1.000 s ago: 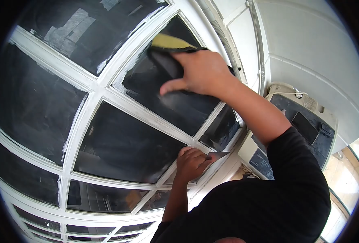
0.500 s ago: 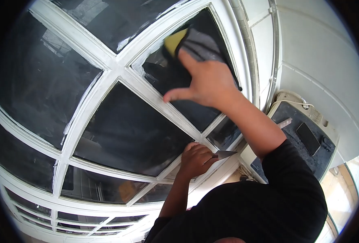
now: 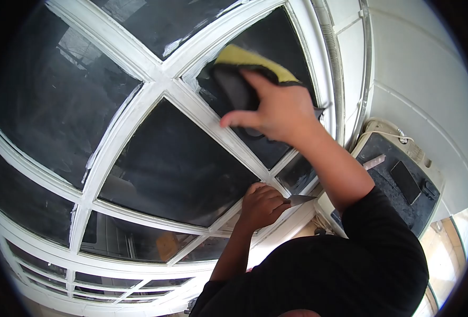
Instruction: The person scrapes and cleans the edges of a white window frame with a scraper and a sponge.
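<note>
My right hand point(image 3: 284, 111) presses a yellow and grey cloth point(image 3: 255, 61) against the upper right glass pane point(image 3: 271, 34) of a white-framed window. Its thumb sticks out to the left, over the white bar, and most of the other fingers are hidden behind the hand and cloth. Lower down, my left hand point(image 3: 264, 206) is closed around the handle of a putty knife point(image 3: 301, 199). The flat metal blade points right, and the hand rests by the white window frame point(image 3: 157, 79).
White paint smears edge several panes. On the right, a beige unit with a dark top point(image 3: 371, 150) carries a phone point(image 3: 405, 182), a small dark object point(image 3: 429, 190) and a pale strip point(image 3: 374, 162). Grey conduit point(image 3: 329, 47) runs up the white wall beside the window.
The cloth has shifted and folded over under my right hand, showing more yellow along its top. My right hand sits slightly lower, while my left hand keeps hold of the putty knife.
</note>
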The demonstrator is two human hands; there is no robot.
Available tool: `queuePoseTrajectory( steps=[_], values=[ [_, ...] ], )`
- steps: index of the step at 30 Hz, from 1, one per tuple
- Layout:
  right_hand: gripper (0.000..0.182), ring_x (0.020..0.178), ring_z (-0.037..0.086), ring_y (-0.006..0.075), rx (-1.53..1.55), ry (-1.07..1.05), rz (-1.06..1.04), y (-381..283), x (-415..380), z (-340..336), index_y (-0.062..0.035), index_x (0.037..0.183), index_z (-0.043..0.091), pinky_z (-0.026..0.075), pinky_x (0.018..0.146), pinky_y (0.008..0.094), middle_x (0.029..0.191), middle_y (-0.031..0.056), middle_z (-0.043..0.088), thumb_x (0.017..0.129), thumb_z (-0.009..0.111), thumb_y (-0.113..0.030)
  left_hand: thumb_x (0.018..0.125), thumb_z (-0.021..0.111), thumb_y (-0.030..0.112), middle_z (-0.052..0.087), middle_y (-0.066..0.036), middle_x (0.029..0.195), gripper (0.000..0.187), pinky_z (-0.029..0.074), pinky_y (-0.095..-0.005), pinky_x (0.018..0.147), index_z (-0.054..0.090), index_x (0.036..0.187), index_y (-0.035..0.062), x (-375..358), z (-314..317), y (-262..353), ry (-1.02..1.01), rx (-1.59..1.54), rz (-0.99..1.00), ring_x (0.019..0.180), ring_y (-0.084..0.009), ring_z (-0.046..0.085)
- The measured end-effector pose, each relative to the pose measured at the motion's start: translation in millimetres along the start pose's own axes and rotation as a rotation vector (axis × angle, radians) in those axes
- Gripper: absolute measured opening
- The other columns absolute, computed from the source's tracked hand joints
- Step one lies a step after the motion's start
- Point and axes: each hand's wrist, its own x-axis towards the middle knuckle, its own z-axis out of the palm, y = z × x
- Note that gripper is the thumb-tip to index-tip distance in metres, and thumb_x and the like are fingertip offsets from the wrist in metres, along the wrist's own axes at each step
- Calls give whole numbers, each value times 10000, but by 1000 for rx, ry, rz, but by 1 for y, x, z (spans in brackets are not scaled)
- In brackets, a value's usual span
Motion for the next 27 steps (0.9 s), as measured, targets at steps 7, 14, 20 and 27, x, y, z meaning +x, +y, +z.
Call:
queuePoseTrajectory(
  steps=[7, 14, 20, 27],
  values=[
    [1051, 711, 685, 380, -31, -382, 90, -29, 3, -17, -107, 1318, 560, 545, 668, 428, 662, 169, 644, 561, 702, -821, 790, 749, 328, 684, 25, 767, 206, 426, -368, 889, 693, 711, 146, 3, 2, -1, 2, 1, 9, 819, -157, 650],
    [980, 717, 692, 358, 3, -201, 248, -16, 17, -25, -79, 1234, 617, 558, 684, 407, 669, 149, 664, 583, 698, -807, 774, 763, 332, 675, 32, 740, 207, 423, -361, 890, 686, 707, 152, 2, 3, -1, 15, -2, 7, 794, -149, 647],
    [970, 674, 687, 341, -51, -302, 208, -18, 16, -29, -72, 1220, 632, 545, 645, 400, 627, 133, 646, 601, 678, -818, 819, 720, 335, 672, 13, 779, 235, 425, -383, 908, 677, 715, 129, 2, 0, 0, -41, -8, 1, 840, -170, 644],
    [983, 624, 672, 349, -80, -280, -87, -23, 0, -20, -81, 1262, 574, 538, 603, 391, 587, 144, 617, 601, 695, -798, 812, 724, 337, 665, 15, 769, 243, 423, -383, 907, 663, 700, 130, 1, 2, 0, -35, -25, -8, 834, -170, 637]
  ],
)
